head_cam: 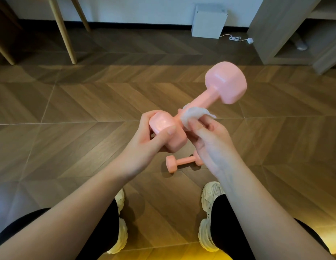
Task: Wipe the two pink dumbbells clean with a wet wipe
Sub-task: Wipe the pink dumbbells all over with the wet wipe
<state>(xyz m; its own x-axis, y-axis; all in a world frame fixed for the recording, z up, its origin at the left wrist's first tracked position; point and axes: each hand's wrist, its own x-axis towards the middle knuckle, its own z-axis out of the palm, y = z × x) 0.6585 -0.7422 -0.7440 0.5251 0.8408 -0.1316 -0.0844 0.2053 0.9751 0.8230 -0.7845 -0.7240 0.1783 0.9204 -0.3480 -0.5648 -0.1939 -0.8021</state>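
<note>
Nearest you, at the bottom of the frame, your left shoe (120,231) and right shoe (207,222) stand on the wooden floor (69,109), both white, with black trouser legs above them. Your forearms come in from the two lower corners toward the middle.

Just above the shoes, the second dumbbell (179,163) lies on the floor below your hands, its right end hidden behind your right wrist.

In the centre, your left hand (144,145) curls round the near head of the held dumbbell (226,82), thumb laid across it. Your right hand (210,145) pinches the wet wipe (191,115) and presses it round the handle, just beside that near head. The two hands sit close together. The held dumbbell is in the air, tilted, its far head pointing to the upper right.

Farther off, wooden legs (64,30) slant through the upper left. At top centre a white box (208,21) leans against the wall, with a white cable (236,38) on the floor to its right. In the upper right stands an open shelf unit (276,34); its lower compartment holds a grey object (301,45), too dim to identify.
</note>
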